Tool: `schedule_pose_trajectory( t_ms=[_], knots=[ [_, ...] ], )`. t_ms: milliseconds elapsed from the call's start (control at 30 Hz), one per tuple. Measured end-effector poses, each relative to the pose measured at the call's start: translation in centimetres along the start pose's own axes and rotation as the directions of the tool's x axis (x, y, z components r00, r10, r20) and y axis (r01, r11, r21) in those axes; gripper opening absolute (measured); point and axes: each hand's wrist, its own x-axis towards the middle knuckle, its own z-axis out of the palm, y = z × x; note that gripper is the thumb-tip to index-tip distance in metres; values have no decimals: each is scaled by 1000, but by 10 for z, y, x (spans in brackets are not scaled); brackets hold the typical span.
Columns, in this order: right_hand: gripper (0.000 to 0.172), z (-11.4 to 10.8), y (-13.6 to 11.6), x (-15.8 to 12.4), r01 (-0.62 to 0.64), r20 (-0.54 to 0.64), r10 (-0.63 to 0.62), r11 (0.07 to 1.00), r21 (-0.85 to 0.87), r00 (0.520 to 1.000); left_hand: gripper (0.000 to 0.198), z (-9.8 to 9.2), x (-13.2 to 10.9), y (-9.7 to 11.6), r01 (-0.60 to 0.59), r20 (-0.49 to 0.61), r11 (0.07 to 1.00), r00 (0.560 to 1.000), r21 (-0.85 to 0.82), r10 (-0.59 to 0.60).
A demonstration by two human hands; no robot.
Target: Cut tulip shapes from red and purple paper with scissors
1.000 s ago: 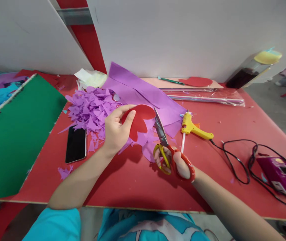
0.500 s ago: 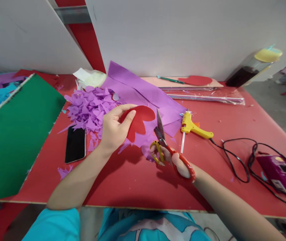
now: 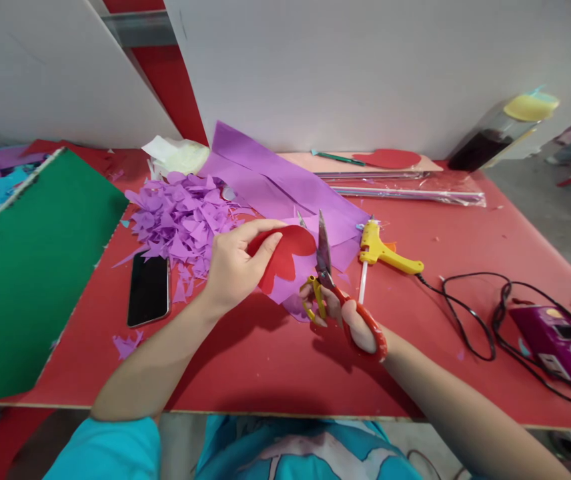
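My left hand (image 3: 233, 267) pinches a red heart-shaped template (image 3: 285, 253) against a piece of purple paper (image 3: 293, 283), held just above the red table (image 3: 265, 360). My right hand (image 3: 353, 323) grips scissors (image 3: 328, 283) with one yellow and one red handle loop. Their blades stand at the right edge of the red shape, cutting into the purple paper. A pile of purple paper scraps (image 3: 180, 217) lies just behind my left hand.
A black phone (image 3: 149, 289) lies left of my left hand. A green sheet (image 3: 30, 267) covers the table's left side. Large purple sheets (image 3: 275, 183), a yellow glue gun (image 3: 383, 252), a black cable (image 3: 475, 313), a purple device (image 3: 558, 343) and wrapped rolls (image 3: 405, 193) lie around.
The scissors have moved up along the right edge of the red shape, and their blades have turned more upright. My left hand has lowered the paper slightly.
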Motion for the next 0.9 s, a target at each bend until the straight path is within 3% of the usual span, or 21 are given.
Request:
schedule_pose_trajectory(
  t_ms=[400, 600, 900],
  knots=[
    [59, 2, 4, 0, -4, -74, 0, 999, -51, 997, 15, 9, -5, -3, 1, -56, 1000, 998, 1, -1],
    [49, 2, 5, 0, 32, -93, -41, 995, -98, 995, 14, 10, -7, -2, -7, -68, 1000, 998, -6, 6],
    [53, 5, 12, -2, 7, -125, -10, 1000, -24, 992, 14, 15, -8, -3, 7, -75, 1000, 997, -25, -9]
  ],
)
